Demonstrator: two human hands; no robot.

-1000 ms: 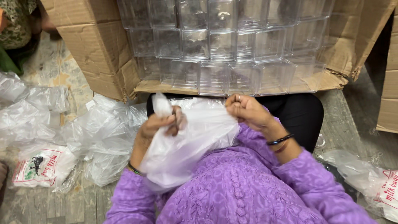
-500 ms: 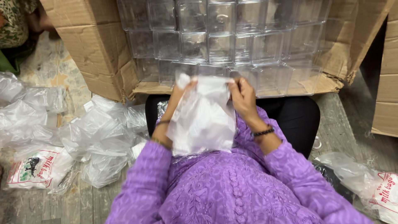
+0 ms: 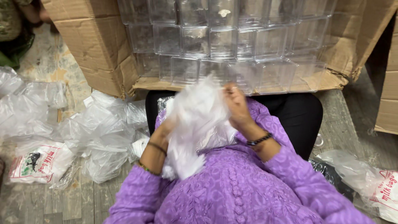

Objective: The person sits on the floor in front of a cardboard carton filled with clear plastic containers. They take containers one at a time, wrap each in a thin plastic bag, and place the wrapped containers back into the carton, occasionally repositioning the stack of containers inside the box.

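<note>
The right hand [image 3: 235, 103] pinches the top edge of a white plastic bag [image 3: 195, 124], fingers closed on it; the left hand [image 3: 166, 126] grips its lower side, half hidden. Held between both over the lap, the bag hangs loosely and blurred. Just beyond stands a cardboard box [image 3: 99, 45] of clear containers [image 3: 224, 41]; loose bags [image 3: 95, 132] crowd the floor at left.

Big brown cardboard box [image 3: 99, 49] on its side at top, open toward the camera, flaps torn; filled with stacked clear square plastic containers [image 3: 232, 41]. Second cardboard box [image 3: 387, 99] at right edge, partly cut off. White printed pouch [image 3: 39, 164] with red lettering and a black animal figure on the floor lower left; a similar white-and-red pouch [image 3: 383, 195] lower right. Loose clear plastic bags [image 3: 99, 132] heaped left.
</note>
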